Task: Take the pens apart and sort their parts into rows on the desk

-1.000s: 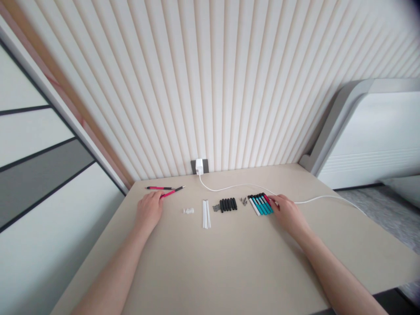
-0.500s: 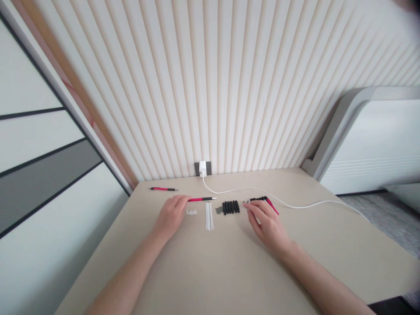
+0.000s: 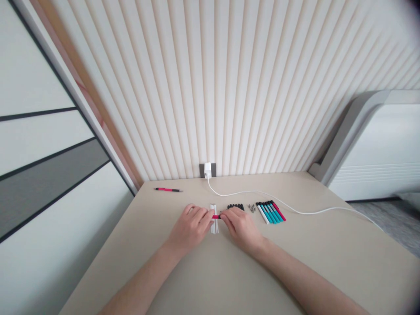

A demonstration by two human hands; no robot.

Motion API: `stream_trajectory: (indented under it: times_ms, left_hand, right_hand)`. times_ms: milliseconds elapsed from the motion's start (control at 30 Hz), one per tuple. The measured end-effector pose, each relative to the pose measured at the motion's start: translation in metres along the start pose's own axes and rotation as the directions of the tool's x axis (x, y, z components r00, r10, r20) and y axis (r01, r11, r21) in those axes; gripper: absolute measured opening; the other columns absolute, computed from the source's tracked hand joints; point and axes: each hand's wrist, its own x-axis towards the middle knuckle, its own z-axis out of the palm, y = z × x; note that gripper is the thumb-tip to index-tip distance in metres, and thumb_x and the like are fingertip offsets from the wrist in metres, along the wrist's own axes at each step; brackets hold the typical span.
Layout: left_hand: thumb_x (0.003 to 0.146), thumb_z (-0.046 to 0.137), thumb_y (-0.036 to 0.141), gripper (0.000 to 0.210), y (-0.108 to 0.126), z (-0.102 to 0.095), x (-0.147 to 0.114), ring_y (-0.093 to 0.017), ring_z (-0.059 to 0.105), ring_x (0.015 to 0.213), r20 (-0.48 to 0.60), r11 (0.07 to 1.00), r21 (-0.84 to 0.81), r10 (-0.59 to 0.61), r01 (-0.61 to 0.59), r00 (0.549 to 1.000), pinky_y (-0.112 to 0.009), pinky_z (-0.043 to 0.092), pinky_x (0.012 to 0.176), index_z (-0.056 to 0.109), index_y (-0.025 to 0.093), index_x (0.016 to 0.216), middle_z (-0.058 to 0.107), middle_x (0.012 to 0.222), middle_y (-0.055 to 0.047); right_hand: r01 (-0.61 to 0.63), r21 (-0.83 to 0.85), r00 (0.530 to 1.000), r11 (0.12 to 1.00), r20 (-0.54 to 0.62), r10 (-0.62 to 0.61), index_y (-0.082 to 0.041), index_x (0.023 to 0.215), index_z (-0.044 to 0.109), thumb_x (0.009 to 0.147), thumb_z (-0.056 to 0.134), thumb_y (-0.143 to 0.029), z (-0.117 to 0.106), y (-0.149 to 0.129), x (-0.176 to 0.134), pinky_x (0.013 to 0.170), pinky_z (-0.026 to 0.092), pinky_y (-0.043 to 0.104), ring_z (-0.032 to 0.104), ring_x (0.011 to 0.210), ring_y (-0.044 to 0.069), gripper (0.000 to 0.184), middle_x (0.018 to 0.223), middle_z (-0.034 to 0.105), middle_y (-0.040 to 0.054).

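One red-and-black pen (image 3: pixel 168 189) looks fully assembled; rightward, white rods (image 3: pixel 214 229), black grips (image 3: pixel 236 206), metal bits (image 3: pixel 252 208) and coloured barrels (image 3: pixel 271 213) lie loose, seemingly not yet joined. Over the rods, a second red pen (image 3: pixel 215 217) spans both hands: the left hand (image 3: pixel 190 229) closes around one end, the right hand (image 3: pixel 242 227) pinches its dark end.

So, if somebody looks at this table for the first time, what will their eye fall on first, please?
Probably the left hand and right hand, which hold a short-looking stretch of pink-and-black pen between them, over the white rods. Next, perhaps, the neat row of white, teal and pink tubes to their right, and the second pen, lying alone near the table's far left corner.
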Motion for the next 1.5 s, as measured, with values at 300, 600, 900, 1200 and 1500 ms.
stream_trajectory:
  times_ms: [300, 600, 900, 1200, 1500]
  left_hand:
    - [0.094, 0.046, 0.011, 0.016, 0.023, -0.003, 0.0, -0.015, 0.056, 0.07, -0.016, 0.967, 0.094, 0.241, -0.239, 0.97, -0.03, 0.045, 0.057, 0.057, 0.013, 0.105, 0.058, 0.08, -0.002]
    - [0.096, 0.044, 0.015, 0.012, 0.03, 0.007, -0.004, -0.013, 0.058, 0.059, 0.045, 0.976, 0.063, 0.207, -0.21, 0.977, -0.027, 0.038, 0.045, 0.056, 0.015, 0.1, 0.055, 0.072, 0.001]
    - [0.099, 0.039, 0.021, 0.019, 0.028, 0.011, -0.006, -0.014, 0.058, 0.057, 0.147, 0.999, -0.008, 0.052, -0.051, 0.988, -0.027, 0.036, 0.045, 0.054, 0.019, 0.089, 0.055, 0.072, 0.001]
    - [0.099, 0.041, 0.021, 0.018, 0.023, 0.011, -0.006, -0.013, 0.057, 0.058, 0.109, 0.998, 0.023, 0.063, -0.066, 0.992, -0.026, 0.038, 0.048, 0.059, 0.018, 0.1, 0.055, 0.072, 0.001]
    - [0.098, 0.041, 0.02, 0.018, 0.022, 0.013, -0.007, -0.013, 0.059, 0.061, 0.124, 0.995, 0.034, 0.09, -0.095, 0.988, -0.025, 0.04, 0.048, 0.058, 0.018, 0.103, 0.056, 0.074, 0.001]
  right_hand:
    - [-0.241, 0.357, 0.96, 0.903, 0.228, 0.166, -0.018, 0.068, 0.058, 0.1, 0.034, -0.043, -0.014, 0.003, -0.024, 0.057, 0.035, 0.024, 0.045, 0.057, 0.012, 0.048, 0.06, 0.052, -0.0009]
    - [-0.244, 0.31, 0.93, 0.919, 0.343, 0.131, -0.018, 0.082, 0.064, 0.098, 0.04, -0.038, -0.026, 0.004, -0.026, 0.057, 0.036, 0.023, 0.047, 0.059, 0.011, 0.035, 0.064, 0.056, -0.002]
    - [-0.079, 0.174, 0.977, 0.982, 0.207, 0.042, -0.022, 0.11, 0.065, 0.097, 0.047, -0.033, -0.031, 0.002, -0.024, 0.081, 0.044, 0.029, 0.061, 0.091, 0.018, 0.025, 0.099, 0.07, 0.0048]
    - [-0.165, 0.181, 0.983, 0.97, 0.109, 0.147, -0.019, 0.096, 0.062, 0.089, 0.059, -0.025, -0.025, 0.006, -0.025, 0.073, 0.045, 0.027, 0.058, 0.082, 0.016, 0.01, 0.09, 0.064, 0.0036]
    - [-0.256, 0.193, 0.963, 0.947, 0.137, 0.232, -0.021, 0.091, 0.062, 0.092, 0.053, -0.026, -0.027, 0.004, -0.022, 0.069, 0.044, 0.027, 0.056, 0.073, 0.015, 0.011, 0.081, 0.062, 0.001]
